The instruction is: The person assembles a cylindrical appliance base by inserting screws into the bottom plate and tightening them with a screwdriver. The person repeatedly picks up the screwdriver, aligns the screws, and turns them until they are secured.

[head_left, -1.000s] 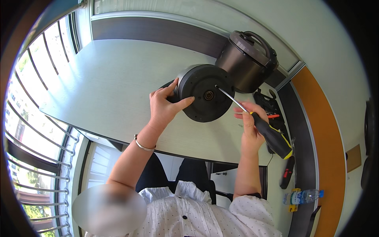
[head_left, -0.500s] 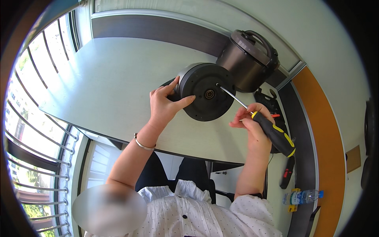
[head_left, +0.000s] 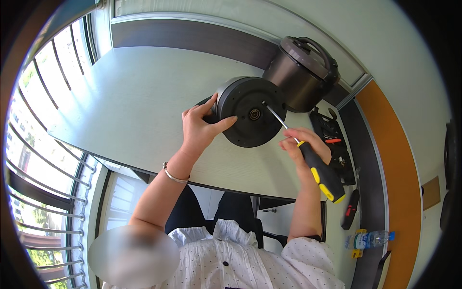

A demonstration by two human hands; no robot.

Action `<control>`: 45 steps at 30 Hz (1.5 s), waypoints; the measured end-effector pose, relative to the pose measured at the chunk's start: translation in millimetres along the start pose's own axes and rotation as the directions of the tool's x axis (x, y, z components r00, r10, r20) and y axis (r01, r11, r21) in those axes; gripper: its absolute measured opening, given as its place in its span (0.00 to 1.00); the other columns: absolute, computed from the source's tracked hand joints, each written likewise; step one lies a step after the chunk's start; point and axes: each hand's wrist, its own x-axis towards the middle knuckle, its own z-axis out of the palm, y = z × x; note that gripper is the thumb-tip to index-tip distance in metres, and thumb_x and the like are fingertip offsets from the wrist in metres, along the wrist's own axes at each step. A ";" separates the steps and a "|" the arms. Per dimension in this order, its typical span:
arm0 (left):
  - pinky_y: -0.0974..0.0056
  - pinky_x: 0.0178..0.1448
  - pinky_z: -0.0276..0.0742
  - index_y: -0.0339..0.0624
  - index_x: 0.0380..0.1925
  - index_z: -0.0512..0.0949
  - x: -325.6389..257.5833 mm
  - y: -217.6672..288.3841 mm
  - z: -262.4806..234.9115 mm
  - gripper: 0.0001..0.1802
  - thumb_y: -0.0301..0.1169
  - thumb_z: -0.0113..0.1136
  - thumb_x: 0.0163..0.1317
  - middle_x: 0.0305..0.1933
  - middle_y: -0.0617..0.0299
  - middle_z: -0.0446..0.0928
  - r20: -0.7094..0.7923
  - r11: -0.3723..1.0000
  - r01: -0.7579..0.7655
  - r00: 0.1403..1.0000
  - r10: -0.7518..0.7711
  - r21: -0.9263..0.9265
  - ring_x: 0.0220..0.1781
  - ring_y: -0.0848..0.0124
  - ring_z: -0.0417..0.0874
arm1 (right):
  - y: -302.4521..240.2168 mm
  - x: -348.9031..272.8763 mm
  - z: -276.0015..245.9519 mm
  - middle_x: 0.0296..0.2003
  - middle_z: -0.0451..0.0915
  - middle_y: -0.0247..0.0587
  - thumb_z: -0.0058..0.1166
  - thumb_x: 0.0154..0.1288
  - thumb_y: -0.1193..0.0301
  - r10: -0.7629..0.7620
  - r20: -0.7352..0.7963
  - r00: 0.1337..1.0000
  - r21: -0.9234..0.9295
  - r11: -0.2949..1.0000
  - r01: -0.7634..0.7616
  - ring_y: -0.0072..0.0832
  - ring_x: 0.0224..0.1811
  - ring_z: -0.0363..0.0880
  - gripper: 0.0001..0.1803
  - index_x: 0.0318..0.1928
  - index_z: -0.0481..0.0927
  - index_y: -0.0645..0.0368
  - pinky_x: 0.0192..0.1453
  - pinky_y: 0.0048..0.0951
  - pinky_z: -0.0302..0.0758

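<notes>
An electric kettle [head_left: 251, 131] is held tipped over, its round black underside with a ringed centre socket turned toward me. My left hand [head_left: 201, 124] grips its left side, thumb on the underside and fingers along the silver body. In my right hand [head_left: 310, 148] is a screwdriver [head_left: 319, 169] with a black and yellow handle. Its thin metal shaft slants up and left, and the tip meets the underside a little above and right of the socket. Whether a screw sits under the tip is too small to tell.
A brown electric cooker [head_left: 304, 72] with a handled lid stands just behind the kettle. Right of my right hand lie an open black tool case [head_left: 331, 126] and a black and red tool [head_left: 351, 209]. A water bottle [head_left: 373, 240] lies farther down the table's right side.
The screwdriver's handle has swung down and to the left along with my right hand, while its tip stays on the underside. The kettle and my left hand have barely shifted.
</notes>
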 end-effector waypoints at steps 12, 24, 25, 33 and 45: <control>0.70 0.34 0.72 0.30 0.53 0.78 1.2 -3.1 2.5 0.42 0.41 0.77 0.36 0.22 0.63 0.77 -0.018 0.995 0.047 0.999 -0.049 -0.089 0.24 0.76 0.76 | -9.0 10.9 -0.3 0.27 0.81 0.47 0.56 0.64 0.72 0.429 -0.144 0.892 0.380 0.856 -0.350 0.30 0.23 0.82 0.07 0.35 0.74 0.63 0.29 0.27 0.81; 0.73 0.30 0.69 0.28 0.53 0.78 1.0 -3.9 1.1 0.41 0.41 0.76 0.38 0.19 0.65 0.76 -0.022 0.996 0.021 0.999 -0.023 -0.082 0.21 0.80 0.73 | -19.1 5.1 -16.6 0.39 0.83 0.59 0.57 0.65 0.76 0.418 0.091 0.904 0.356 0.834 -0.422 0.44 0.42 0.86 0.15 0.50 0.75 0.69 0.45 0.34 0.84; 0.73 0.30 0.69 0.28 0.53 0.78 0.6 -3.7 1.4 0.41 0.41 0.76 0.38 0.18 0.65 0.75 -0.024 0.997 0.016 1.000 -0.018 -0.078 0.20 0.80 0.73 | -17.7 4.3 -16.3 0.37 0.84 0.54 0.61 0.63 0.74 0.380 0.076 0.922 0.389 0.840 -0.378 0.38 0.37 0.86 0.15 0.48 0.78 0.68 0.41 0.29 0.83; 0.73 0.31 0.70 0.27 0.53 0.77 0.2 -3.1 1.3 0.41 0.41 0.77 0.37 0.18 0.64 0.75 -0.006 0.998 -0.007 1.000 0.006 -0.056 0.20 0.79 0.74 | -5.3 -0.9 6.0 0.28 0.80 0.40 0.64 0.58 0.80 0.175 -0.192 0.966 0.201 0.970 -0.136 0.23 0.25 0.80 0.06 0.33 0.79 0.64 0.34 0.21 0.76; 0.73 0.34 0.72 0.27 0.54 0.77 1.0 -5.1 2.0 0.40 0.38 0.76 0.38 0.21 0.64 0.77 -0.016 0.997 0.000 1.000 -0.001 -0.071 0.23 0.78 0.75 | -8.4 5.7 -4.7 0.29 0.81 0.48 0.57 0.62 0.77 0.409 -0.038 0.912 0.517 0.789 -0.332 0.31 0.27 0.83 0.08 0.39 0.74 0.66 0.35 0.33 0.84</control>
